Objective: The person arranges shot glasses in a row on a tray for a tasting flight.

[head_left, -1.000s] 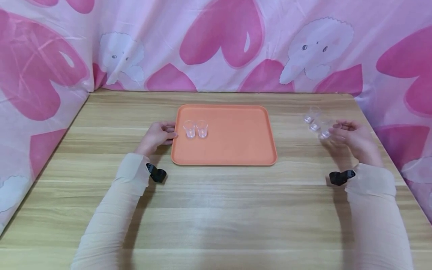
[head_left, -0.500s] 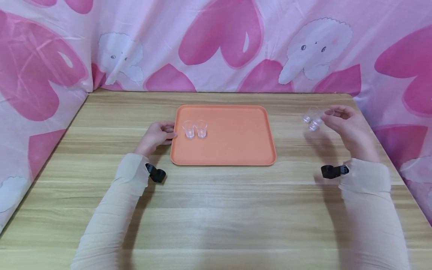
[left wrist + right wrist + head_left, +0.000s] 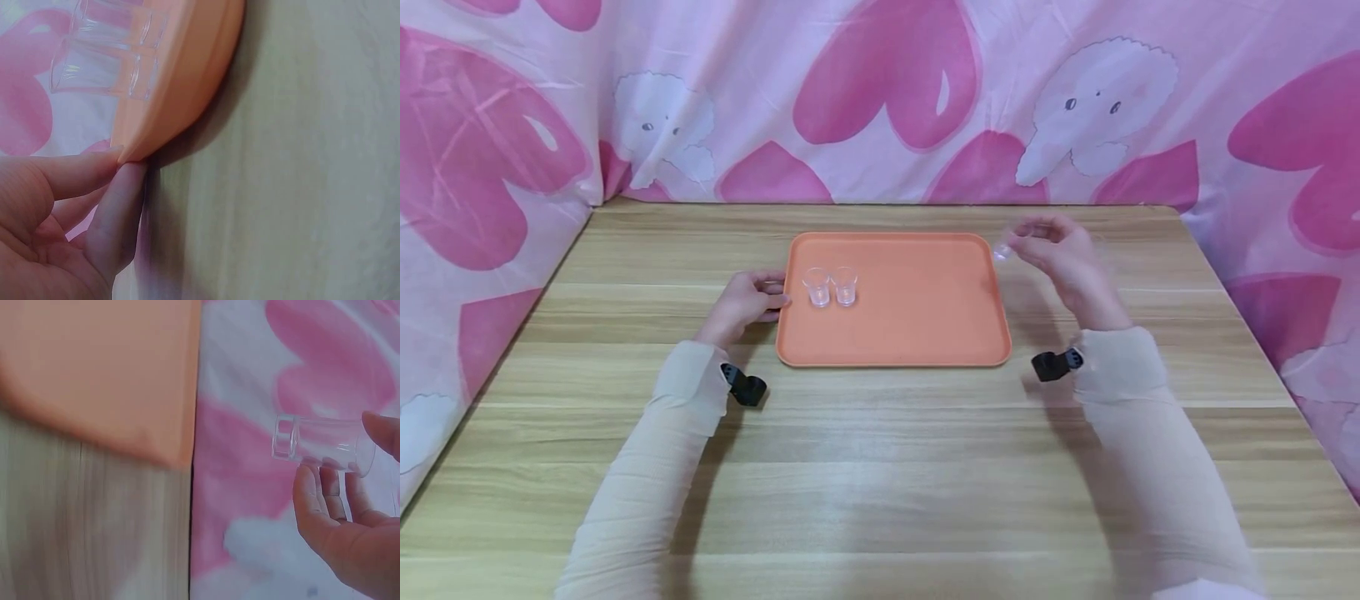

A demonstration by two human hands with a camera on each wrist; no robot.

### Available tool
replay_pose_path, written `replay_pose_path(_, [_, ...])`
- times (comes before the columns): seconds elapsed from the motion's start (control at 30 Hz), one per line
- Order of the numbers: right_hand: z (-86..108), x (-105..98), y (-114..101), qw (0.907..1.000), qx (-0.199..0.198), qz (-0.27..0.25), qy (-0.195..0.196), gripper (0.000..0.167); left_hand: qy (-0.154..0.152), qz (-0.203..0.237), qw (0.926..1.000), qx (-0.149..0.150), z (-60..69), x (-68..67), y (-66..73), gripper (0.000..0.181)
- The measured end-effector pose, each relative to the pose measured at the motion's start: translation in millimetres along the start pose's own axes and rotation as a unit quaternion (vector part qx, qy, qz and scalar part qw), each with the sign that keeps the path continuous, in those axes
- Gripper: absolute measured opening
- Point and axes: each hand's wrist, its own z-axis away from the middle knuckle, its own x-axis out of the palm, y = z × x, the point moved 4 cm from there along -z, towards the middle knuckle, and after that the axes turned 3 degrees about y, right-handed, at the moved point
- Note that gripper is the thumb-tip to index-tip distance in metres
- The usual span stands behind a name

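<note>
Two clear cups, a left one (image 3: 818, 288) and a right one (image 3: 846, 287), stand upright side by side on the left part of an orange tray (image 3: 925, 304). At the tray's left edge, my left hand (image 3: 745, 302) pinches the rim (image 3: 134, 140) between thumb and fingers. My right hand (image 3: 1066, 262) is beside the tray's back right corner, holding a clear cup (image 3: 1002, 252). In the right wrist view the thumb and fingers grip this cup (image 3: 325, 444) near its wide mouth, its base pointing toward the tray's side of the picture.
The tray lies on a wood-grain table (image 3: 880, 467). Behind and at both sides hangs a pink cloth (image 3: 880, 92) with hearts and white animal figures. Something faint and clear shows behind my right hand, too indistinct to identify.
My right hand has moved left from the cups at the right of the table to the tray's back right corner, carrying a cup. My left hand stays at the tray's edge.
</note>
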Motion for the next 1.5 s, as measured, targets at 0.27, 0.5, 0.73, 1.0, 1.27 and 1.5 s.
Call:
replay_pose_path(0.27, [-9.5,58.2,8.1,0.9922,0.025,0.118,-0.030,0.036,-0.001,0.006,1.0000,-0.006,-1.0,0.9,0.0,0.053])
replay_pose_path(0.5, [-12.8,96.7,19.6,0.9894,0.032,0.128,-0.060,0.042,-0.003,0.007,0.9999,-0.007,-0.5,0.6,1.3,0.053])
replay_pose_path(0.73, [-9.2,124.2,30.9,0.9868,0.050,0.123,-0.093,0.043,-0.005,0.004,0.9999,-0.010,-0.6,0.4,1.0,0.054])
replay_pose_path(1.0, [-11.0,145.8,40.0,0.9851,0.054,0.127,-0.103,0.047,-0.002,0.001,1.0000,-0.007,-0.5,-0.4,0.6,0.053])
replay_pose_path(1.27, [-11.7,154.0,45.9,0.9845,0.046,0.136,-0.101,0.044,-0.003,0.001,1.0000,-0.005,0.6,-0.4,1.0,0.052])
replay_pose_path(1.5, [-8.9,159.5,44.4,0.9836,0.046,0.137,-0.108,0.045,-0.001,0.003,1.0000,-0.005,1.0,-0.1,1.2,0.051])
